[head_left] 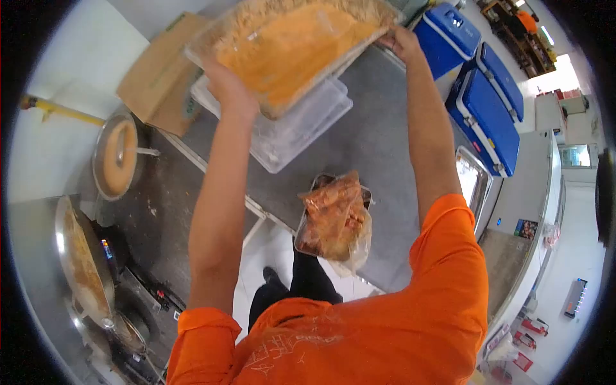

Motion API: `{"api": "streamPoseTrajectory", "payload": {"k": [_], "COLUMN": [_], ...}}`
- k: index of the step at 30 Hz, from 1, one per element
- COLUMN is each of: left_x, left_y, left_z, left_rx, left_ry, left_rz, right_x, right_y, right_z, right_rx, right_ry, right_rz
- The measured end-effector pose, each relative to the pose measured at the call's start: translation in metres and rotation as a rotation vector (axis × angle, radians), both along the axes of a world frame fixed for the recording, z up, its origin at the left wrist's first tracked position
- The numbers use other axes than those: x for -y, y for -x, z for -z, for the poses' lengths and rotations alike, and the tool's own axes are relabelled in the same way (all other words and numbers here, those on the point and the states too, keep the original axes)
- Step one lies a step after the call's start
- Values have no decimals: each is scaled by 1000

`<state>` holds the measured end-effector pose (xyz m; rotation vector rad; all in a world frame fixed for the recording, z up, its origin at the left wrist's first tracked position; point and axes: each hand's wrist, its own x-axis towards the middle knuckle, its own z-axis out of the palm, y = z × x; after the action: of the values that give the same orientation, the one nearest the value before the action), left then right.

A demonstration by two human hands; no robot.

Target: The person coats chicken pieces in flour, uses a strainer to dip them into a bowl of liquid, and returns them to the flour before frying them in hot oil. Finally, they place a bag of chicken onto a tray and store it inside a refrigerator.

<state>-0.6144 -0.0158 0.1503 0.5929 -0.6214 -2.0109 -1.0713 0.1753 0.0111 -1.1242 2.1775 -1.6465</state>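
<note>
Both my hands hold a wide clear plastic tub (328, 72), raised and tilted at the top of the head view. Orange powder (289, 51) covers much of its inside, with a paler crumbly layer toward the far side. My left hand (228, 90) is closed on the tub's left side, and my right hand (401, 42) grips its right corner; the fingertips are partly hidden. Below the tub, an empty-looking clear plastic container (282, 142) rests on the grey counter (385, 128). Nearer my body, a plastic bag of reddish, raw-looking meat pieces (335, 208) lies on a metal tray (299, 237).
A cardboard box (163, 77) stands left of the tub. Blue cooler boxes (484, 112) line the right side, near a metal tray (471, 176). At left are a large wok (83, 263) and a round pan (117, 157) with a light-brown surface.
</note>
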Motion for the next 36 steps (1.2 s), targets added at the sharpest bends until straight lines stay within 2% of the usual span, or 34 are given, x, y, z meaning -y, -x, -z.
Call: {"api": "streamPoseTrajectory", "payload": {"k": [2,3,5,8,9,10,11,13,15,16,17,18,19,20,21,22,24,26,28,29,31,32,34,35,36], "left_x": [0,3,0,-13,-26,-35,-40,-51,-74,-95,-117,-132,-148,-175,-192,-208,-246,-280,-309,-329,-368,-387,-415,-426,-434], "left_y": [-3,-5,-12,-28,-38,-53,-74,-121,-185,-218,-253,-293,-330,-361,-409,-451,-514,-581,-662,-688,-738,-766,-806,-816,-823], "left_z": [0,4,8,-7,-24,-35,-33,-18,17,31,47,78,103,108,138,158,165,174,214,214,221,229,245,244,242], "left_rx": [-9,45,103,106,215,327,337,510,501,561,618,657,691,693,710,756,809,822,798,751,627,560,450,445,396], "left_ry": [17,-2,-26,43,50,57,60,230,209,155,102,40,-19,-153,-139,-264,-466,-486,-494,-575,-667,-678,-796,-796,-898], "left_rz": [55,59,61,71,40,5,-12,-56,47,73,102,141,175,131,156,136,-28,-141,-156,-256,-404,-448,-561,-555,-610], "right_x": [-18,-35,-76,-172,-209,-242,-276,-321,-319,-316,-317,-324,-332,-336,-335,-331,-315,-286,-251,-237,-218,-215,-222,-233,-250], "right_y": [-70,-101,-170,-300,-345,-398,-445,-526,-597,-621,-643,-657,-660,-655,-646,-637,-624,-609,-588,-574,-547,-551,-562,-566,-569], "right_z": [-62,-64,-76,-57,-47,-44,-41,-31,-53,-49,-37,-22,3,37,57,61,62,65,74,81,85,72,43,43,52], "right_rx": [352,369,390,239,269,490,647,952,1156,1150,1174,1177,1157,1092,1022,999,481,249,-236,-248,108,101,539,533,502], "right_ry": [-43,-61,14,-307,-404,-393,-357,-491,-680,-676,-620,-550,-539,-479,-416,-407,-368,-72,42,55,-58,-51,175,180,173], "right_rz": [54,55,221,204,200,215,95,-245,-262,-253,38,327,332,465,586,570,606,631,693,681,815,802,810,812,763]}}
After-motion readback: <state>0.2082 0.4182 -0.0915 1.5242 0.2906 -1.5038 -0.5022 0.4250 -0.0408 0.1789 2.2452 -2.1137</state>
